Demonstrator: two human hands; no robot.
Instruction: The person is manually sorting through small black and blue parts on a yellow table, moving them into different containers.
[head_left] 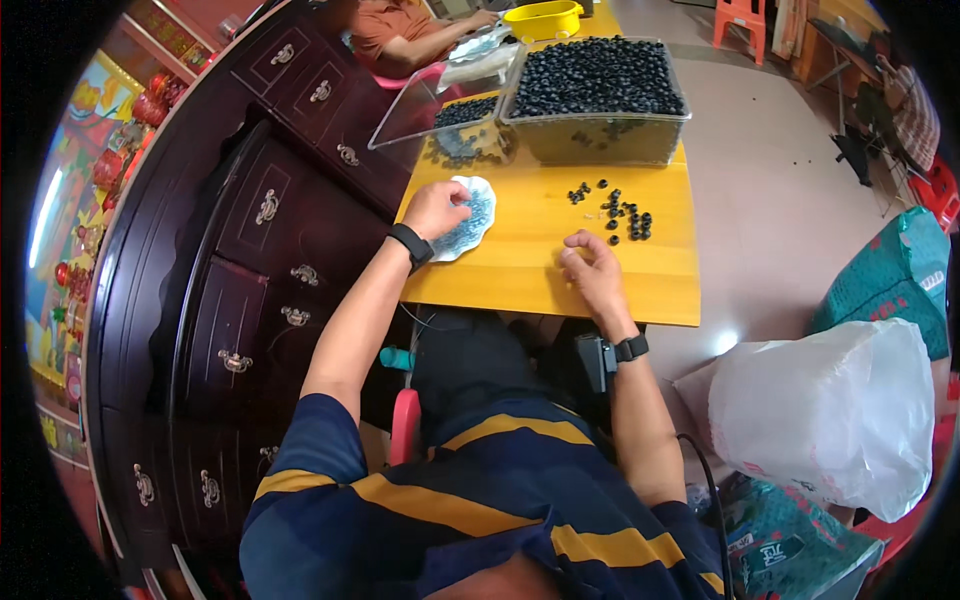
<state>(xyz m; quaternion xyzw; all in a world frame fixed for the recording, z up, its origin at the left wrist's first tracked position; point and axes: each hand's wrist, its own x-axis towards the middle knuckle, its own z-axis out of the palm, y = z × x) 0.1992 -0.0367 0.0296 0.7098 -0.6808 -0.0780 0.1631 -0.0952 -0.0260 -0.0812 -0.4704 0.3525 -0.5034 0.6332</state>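
My left hand [438,211] is over a white scalloped dish [487,190] of small pale-blue, clear-looking pieces [470,232]. Its fingers are drawn together in a pinch, and what they hold, if anything, is too small to make out. Over the table's near part, my right hand [597,274] has its thumb and forefinger brought close together, the other fingers curled. Anything between those fingertips is too small to tell. Beyond it lies a loose group of small round black pieces [615,212] on the yellow tabletop [530,285].
A large clear bin [600,145], heaped with black pieces, stands at the table's far side. Left of it, a tilted clear container [465,140] holds more. Further back are a yellow basin [543,20] and another person [400,40]. Dark drawers [290,240] flank the left; bags [820,410] sit right.
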